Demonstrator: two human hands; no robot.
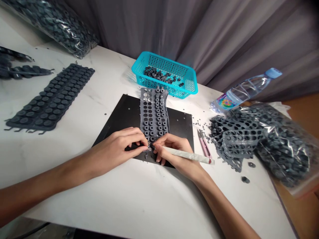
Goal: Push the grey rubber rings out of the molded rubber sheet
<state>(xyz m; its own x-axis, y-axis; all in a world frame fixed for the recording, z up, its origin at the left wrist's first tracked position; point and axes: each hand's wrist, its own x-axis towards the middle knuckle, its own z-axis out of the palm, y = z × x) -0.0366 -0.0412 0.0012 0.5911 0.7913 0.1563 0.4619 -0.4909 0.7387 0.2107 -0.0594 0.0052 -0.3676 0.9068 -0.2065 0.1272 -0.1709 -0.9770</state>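
A grey rubber sheet (154, 113) with rows of round parts and some vacant holes lies on a black mat (113, 116). My left hand (122, 144) pinches at the sheet's near end, its thumb and index finger pressed together; what sits between them is hidden. My right hand (174, 149) is closed around a pen-like tool with a pale wrapped handle (189, 155), the handle's back end pointing right. Its tip is hidden by the fingers, close to the left fingertips. Small dark scraps lie on the mat just below the hands.
Behind the mat stands a turquoise basket (191, 81) holding loose grey parts. Another full rubber sheet (52, 96) lies at left. Pink-handled snips (204, 144), punched sheets (239, 141), a water bottle (244, 89) and a bag of parts (286, 146) are at right. Another bag (57, 26) is back left.
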